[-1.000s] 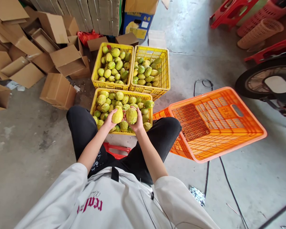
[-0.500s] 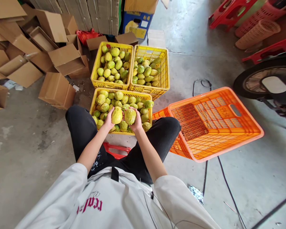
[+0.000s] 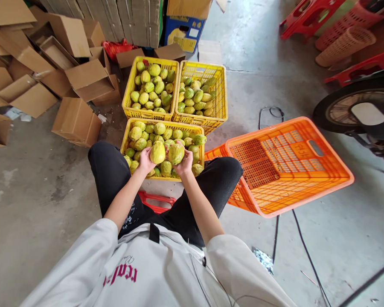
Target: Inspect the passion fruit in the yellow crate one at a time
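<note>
My left hand [image 3: 145, 160] is wrapped round a yellow papaya [image 3: 157, 152], which shows on its inner side. In my right hand [image 3: 186, 162] lies a greener, yellow-green papaya [image 3: 176, 154], gripped from the right and below. The two fruits are held side by side, a small gap between them, above the near yellow crate [image 3: 163, 124]. That crate is full of similar green and yellow papayas [image 3: 165, 169]. Fingers under both fruits are partly hidden.
Two more yellow crates, one at left [image 3: 125, 96] and one at right [image 3: 225, 96], hold papayas beyond. An orange crate [image 3: 334, 170] leans by my right knee. Cardboard boxes [image 3: 75, 121] pile up at left. A wheel [image 3: 355, 106] stands at right; black cables [image 3: 307, 251] cross the floor.
Both papayas have turned slightly in my hands. The right one has shifted a little to the right, and its hand has moved with it. The crates have not moved.
</note>
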The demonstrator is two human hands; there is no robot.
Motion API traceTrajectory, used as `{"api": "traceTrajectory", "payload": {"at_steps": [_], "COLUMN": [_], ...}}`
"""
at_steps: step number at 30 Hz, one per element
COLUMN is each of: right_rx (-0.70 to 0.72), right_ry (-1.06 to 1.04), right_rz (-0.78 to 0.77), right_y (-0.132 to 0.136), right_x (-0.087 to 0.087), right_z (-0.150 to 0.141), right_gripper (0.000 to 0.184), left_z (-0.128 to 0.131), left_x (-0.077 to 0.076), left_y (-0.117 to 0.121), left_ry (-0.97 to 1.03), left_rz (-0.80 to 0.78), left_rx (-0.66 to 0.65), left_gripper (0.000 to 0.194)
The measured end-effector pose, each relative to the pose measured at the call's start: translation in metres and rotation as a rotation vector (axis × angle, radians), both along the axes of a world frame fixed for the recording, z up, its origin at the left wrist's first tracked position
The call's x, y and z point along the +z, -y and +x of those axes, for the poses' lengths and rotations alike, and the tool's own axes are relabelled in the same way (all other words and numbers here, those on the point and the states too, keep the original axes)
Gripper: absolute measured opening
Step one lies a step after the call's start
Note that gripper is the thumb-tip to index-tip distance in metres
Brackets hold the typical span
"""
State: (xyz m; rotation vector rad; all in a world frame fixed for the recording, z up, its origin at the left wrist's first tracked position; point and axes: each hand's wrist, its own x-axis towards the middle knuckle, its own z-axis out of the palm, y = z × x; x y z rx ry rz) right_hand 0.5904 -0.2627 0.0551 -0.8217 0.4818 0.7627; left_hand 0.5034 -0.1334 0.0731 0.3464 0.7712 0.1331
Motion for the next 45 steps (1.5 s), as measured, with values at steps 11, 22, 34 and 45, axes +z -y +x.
{"api": "traceTrajectory", "payload": {"at_steps": [11, 22, 34, 45], "right_rx": [-0.041, -0.016, -0.004, 0.041], "right_ry": [-0.054, -0.17, -0.097, -0.124], "right_rz": [0.241, 0.231, 0.243, 0.218], "right_y": [0.008, 0.005, 0.005, 0.005], "right_x": [0.005, -0.013, -0.007, -0.028], "right_z": [0.005, 0.001, 0.003, 0.003], "right_gripper": [0.039, 0.037, 0.036, 0.033], "left_z": [-0.003, -0.001, 0.004, 0.001], "left_x": [-0.004, -0.01, -0.012, -0.025], "left_y": [-0.005, -0.007, -0.003, -0.007], "left_ry": [-0.029, -0.079, -0.094, -0.073], "left_rz": [0.093, -0.026, -0.013, 0.031], "left_rx": [0.156, -0.055, 0.167, 0.088], "left_gripper": [0.047, 0.064, 0.043, 0.036]}}
